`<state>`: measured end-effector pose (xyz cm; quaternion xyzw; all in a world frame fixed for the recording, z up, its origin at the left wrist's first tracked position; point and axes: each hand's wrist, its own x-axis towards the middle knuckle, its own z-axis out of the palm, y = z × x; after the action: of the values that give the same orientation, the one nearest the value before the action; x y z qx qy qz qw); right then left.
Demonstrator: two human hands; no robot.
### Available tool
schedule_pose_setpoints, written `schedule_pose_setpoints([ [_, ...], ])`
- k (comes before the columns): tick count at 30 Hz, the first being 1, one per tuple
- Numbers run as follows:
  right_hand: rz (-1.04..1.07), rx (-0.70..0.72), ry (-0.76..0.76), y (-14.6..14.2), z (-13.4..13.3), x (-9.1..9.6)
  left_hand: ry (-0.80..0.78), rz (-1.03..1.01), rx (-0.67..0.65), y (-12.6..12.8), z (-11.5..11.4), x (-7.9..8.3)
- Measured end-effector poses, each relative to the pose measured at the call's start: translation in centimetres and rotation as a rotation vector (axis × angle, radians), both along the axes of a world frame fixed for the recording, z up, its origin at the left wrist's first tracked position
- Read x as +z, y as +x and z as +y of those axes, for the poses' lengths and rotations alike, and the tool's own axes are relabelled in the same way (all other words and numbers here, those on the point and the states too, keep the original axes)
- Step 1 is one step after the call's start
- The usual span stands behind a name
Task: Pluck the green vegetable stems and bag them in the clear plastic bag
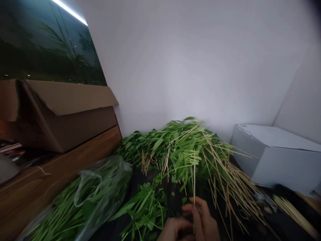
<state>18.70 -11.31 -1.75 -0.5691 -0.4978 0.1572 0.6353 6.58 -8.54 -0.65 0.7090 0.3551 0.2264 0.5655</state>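
My right hand point(204, 219) is at the bottom edge, its fingers pinched round a thin bamboo skewer point(194, 180) that stands upright. Green leafy stems point(189, 157) are threaded across the skewer's upper part. My left hand point(173, 230) is just left of it, partly cut off by the frame. Its fingers are curled close to the skewer's lower end, and what they hold is hidden. Behind the hands lies a big pile of skewered greens point(175, 140) on a dark surface.
A clear plastic bag of green stems point(87, 194) lies at the left, with loose greens point(147, 204) beside it. A cardboard box point(67, 113) sits on a wooden ledge point(82, 152). A white box point(276, 154) stands at the right, with bare skewers point(296, 212) below it.
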Motion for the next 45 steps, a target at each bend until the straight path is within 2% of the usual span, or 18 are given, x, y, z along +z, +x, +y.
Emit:
schedule_pose_setpoints([
  [3,-0.008,0.039,0.014,0.3,0.0,0.0,0.189,0.08,0.023,-0.4,-0.1,1.6],
  [6,-0.09,0.052,0.051,1.0,0.2,-0.4,0.289,0.112,0.092,-1.2,0.4,4.1],
  [10,-0.281,0.128,0.128,1.5,0.5,-1.0,0.395,0.04,0.222,-2.2,2.8,7.7],
  [14,-0.421,0.034,0.218,1.3,0.4,-1.0,0.465,0.044,0.23,-1.6,7.0,11.7],
  [17,-0.629,0.083,0.348,1.5,0.7,-0.9,0.457,0.074,0.211,-0.1,10.9,14.3],
  [19,-0.76,0.121,0.38,1.8,1.1,-1.1,0.485,0.123,0.176,1.2,13.7,15.5],
  [22,-0.893,0.119,0.389,2.0,1.9,-1.8,0.572,0.19,0.169,3.3,17.7,16.4],
  [25,-0.954,0.119,0.392,2.1,2.4,-2.5,0.65,0.222,0.187,5.5,20.5,16.5],
  [27,-0.965,0.108,0.382,2.1,2.4,-2.6,0.705,0.238,0.21,6.8,21.5,16.4],
  [30,-0.967,0.082,0.373,2.2,2.2,-2.4,0.783,0.22,0.27,7.8,21.2,16.3],
  [33,-0.95,0.078,0.37,2.4,1.8,-1.5,0.836,0.16,0.353,7.0,19.4,16.0],
  [35,-0.94,0.079,0.357,2.7,1.4,-0.6,0.845,0.129,0.394,5.3,17.8,15.3],
  [38,-0.91,0.046,0.348,3.1,0.9,0.8,0.784,0.074,0.428,1.3,15.6,13.0],
  [40,-0.895,0.029,0.234,3.6,0.8,1.4,0.687,0.087,0.445,-1.9,14.6,10.9],
  [43,-0.941,0.094,-0.024,4.8,0.9,1.7,0.579,0.248,0.483,-6.7,13.6,7.9],
  [45,-0.969,0.143,-0.154,5.8,1.0,1.6,0.544,0.376,0.455,-9.1,13.2,6.5],
])
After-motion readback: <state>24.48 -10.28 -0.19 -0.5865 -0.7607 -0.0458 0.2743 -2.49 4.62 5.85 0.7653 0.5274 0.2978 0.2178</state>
